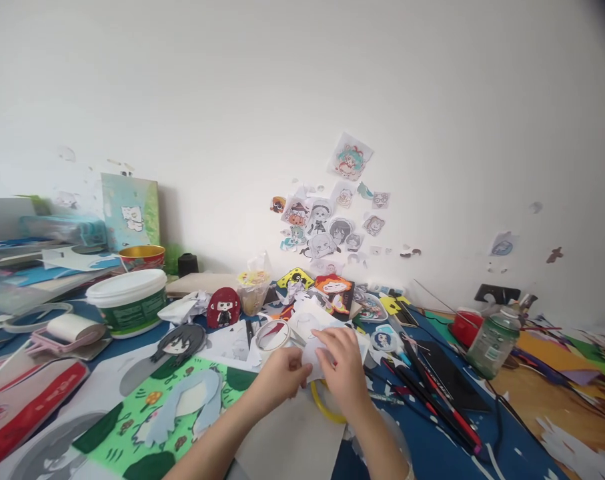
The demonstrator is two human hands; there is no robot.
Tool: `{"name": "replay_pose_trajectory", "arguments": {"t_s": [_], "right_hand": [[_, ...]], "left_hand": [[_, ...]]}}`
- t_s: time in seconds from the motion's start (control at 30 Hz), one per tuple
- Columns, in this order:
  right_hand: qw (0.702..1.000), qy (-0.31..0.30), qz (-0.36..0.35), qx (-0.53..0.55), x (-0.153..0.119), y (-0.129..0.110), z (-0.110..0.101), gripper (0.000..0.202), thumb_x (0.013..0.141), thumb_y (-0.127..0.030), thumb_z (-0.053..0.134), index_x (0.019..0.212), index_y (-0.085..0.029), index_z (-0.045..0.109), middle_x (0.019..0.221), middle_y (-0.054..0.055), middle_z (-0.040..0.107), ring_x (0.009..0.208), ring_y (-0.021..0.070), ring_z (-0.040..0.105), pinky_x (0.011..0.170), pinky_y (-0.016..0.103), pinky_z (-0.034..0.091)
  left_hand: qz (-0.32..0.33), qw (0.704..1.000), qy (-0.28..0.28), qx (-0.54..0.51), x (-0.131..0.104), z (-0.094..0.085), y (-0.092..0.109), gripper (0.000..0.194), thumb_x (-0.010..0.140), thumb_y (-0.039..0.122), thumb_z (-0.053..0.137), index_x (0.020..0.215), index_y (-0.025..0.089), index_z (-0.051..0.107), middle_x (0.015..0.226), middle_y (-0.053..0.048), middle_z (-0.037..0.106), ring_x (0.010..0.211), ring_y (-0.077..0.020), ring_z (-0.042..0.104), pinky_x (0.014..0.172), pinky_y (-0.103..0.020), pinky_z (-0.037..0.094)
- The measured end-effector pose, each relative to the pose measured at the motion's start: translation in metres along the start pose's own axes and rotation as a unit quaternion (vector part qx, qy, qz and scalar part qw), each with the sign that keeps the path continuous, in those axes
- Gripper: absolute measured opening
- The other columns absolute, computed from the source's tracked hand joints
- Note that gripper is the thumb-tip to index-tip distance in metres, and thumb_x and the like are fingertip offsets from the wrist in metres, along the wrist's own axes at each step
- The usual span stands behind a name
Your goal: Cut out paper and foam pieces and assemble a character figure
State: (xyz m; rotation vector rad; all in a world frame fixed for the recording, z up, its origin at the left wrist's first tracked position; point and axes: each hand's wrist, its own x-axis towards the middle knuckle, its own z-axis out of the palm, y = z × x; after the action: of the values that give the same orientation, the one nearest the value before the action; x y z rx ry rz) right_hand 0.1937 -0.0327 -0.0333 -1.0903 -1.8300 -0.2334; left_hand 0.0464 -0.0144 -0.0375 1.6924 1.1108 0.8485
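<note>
Both hands are close together over the middle of the table, at a piece of white paper (309, 363). My left hand (283, 373) is closed, its curled fingers pinching the left side of the paper. My right hand (343, 363) has its fingers bent over the right side and grips it there. Part of the paper is hidden behind the fingers. Just beyond my left hand is a wide roll of clear tape (257, 339). A yellow ring (331, 411) lies partly under my right hand, and a grey-white sheet (292, 440) lies below my hands.
A green painted sheet with a blue-haired cutout (209, 403) lies at left, near a white-lidded tub (132, 313). Pens (445, 407), a black tablet (452, 373) and a glass jar (495, 340) stand or lie at right. Drawings (351, 157) are stuck on the wall.
</note>
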Motion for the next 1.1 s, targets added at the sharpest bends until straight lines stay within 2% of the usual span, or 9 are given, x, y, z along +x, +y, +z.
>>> {"name": "replay_pose_trajectory", "arguments": {"t_s": [0.07,0.13,0.23,0.33,0.47,0.67,0.83,0.97,1.1], "right_hand": [[0.998,0.05,-0.002,-0.04,-0.001,-0.002,0.0,0.025,0.082,-0.014,0.05,0.103,-0.022,0.06,0.1,0.008,0.058,0.095,0.0248,0.047,0.079,0.04,0.042],[0.997,0.067,-0.004,-0.045,-0.002,-0.004,0.002,0.015,0.082,-0.016,0.052,0.092,-0.02,0.062,0.092,0.008,0.058,0.09,0.0237,0.048,0.075,0.038,0.042],[0.999,0.036,-0.019,-0.023,-0.003,-0.007,0.006,0.012,0.083,-0.016,0.05,0.078,-0.019,0.061,0.08,0.006,0.06,0.078,0.0202,0.05,0.068,0.033,0.042],[1.0,0.019,-0.022,-0.013,-0.003,-0.007,0.011,0.016,0.084,-0.016,0.048,0.076,-0.019,0.061,0.078,0.005,0.063,0.075,0.0195,0.051,0.066,0.032,0.042],[1.0,0.028,-0.011,-0.004,-0.003,-0.007,0.012,0.019,0.085,-0.014,0.046,0.077,-0.019,0.063,0.075,0.005,0.065,0.074,0.0194,0.053,0.065,0.031,0.043],[0.999,0.03,0.018,0.013,-0.005,-0.007,0.014,0.019,0.082,-0.012,0.048,0.076,-0.019,0.065,0.075,0.004,0.068,0.074,0.0198,0.055,0.065,0.03,0.045],[0.998,0.017,0.06,0.024,-0.006,-0.008,0.015,0.018,0.078,-0.01,0.05,0.075,-0.018,0.066,0.075,0.005,0.068,0.075,0.0201,0.057,0.066,0.029,0.045],[0.992,-0.005,0.122,0.032,-0.004,-0.01,0.014,0.018,0.073,-0.009,0.052,0.065,-0.019,0.065,0.067,0.003,0.064,0.071,0.0188,0.057,0.061,0.026,0.043],[0.992,0.005,0.123,0.034,-0.004,-0.011,0.013,0.02,0.069,-0.007,0.05,0.06,-0.019,0.061,0.063,0.002,0.062,0.068,0.0176,0.055,0.06,0.025,0.041]], "left_hand": [[-0.016,0.999,0.013,-0.028,0.002,0.002,-0.003,0.025,0.068,0.034,0.054,0.054,0.02,0.04,0.046,0.003,0.059,0.033,-0.0091,0.047,0.039,-0.021,0.035],[-0.028,0.995,0.025,-0.09,0.005,0.002,-0.004,0.023,0.067,0.038,0.057,0.06,0.019,0.046,0.051,0.003,0.062,0.036,-0.0107,0.052,0.042,-0.023,0.042],[-0.036,0.981,0.028,-0.19,0.006,0.001,-0.002,0.029,0.062,0.041,0.066,0.068,0.016,0.053,0.054,0.001,0.064,0.046,-0.0131,0.06,0.051,-0.027,0.05],[-0.053,0.965,0.009,-0.256,0.004,0.0,0.003,0.034,0.059,0.043,0.071,0.07,0.015,0.056,0.057,-0.001,0.067,0.058,-0.0149,0.065,0.061,-0.026,0.053],[-0.074,0.952,0.0,-0.298,0.001,0.0,0.007,0.037,0.057,0.046,0.073,0.07,0.016,0.055,0.067,-0.004,0.071,0.069,-0.016,0.067,0.069,-0.026,0.053],[-0.023,0.961,0.03,-0.272,0.007,0.004,-0.001,0.042,0.051,0.052,0.072,0.063,0.017,0.052,0.056,0.002,0.064,0.059,-0.015,0.063,0.064,-0.029,0.052],[0.012,0.972,0.037,-0.232,0.009,0.008,-0.006,0.036,0.058,0.05,0.066,0.065,0.017,0.054,0.061,0.001,0.061,0.064,-0.0172,0.061,0.069,-0.033,0.052],[0.056,0.989,0.061,-0.124,0.006,0.009,-0.009,0.027,0.07,0.043,0.056,0.064,0.017,0.054,0.063,-0.001,0.059,0.067,-0.0179,0.059,0.068,-0.032,0.051],[0.096,0.992,0.077,-0.034,0.005,0.009,-0.012,0.024,0.076,0.037,0.048,0.065,0.017,0.055,0.065,-0.003,0.062,0.067,-0.0183,0.058,0.065,-0.03,0.049]]}}
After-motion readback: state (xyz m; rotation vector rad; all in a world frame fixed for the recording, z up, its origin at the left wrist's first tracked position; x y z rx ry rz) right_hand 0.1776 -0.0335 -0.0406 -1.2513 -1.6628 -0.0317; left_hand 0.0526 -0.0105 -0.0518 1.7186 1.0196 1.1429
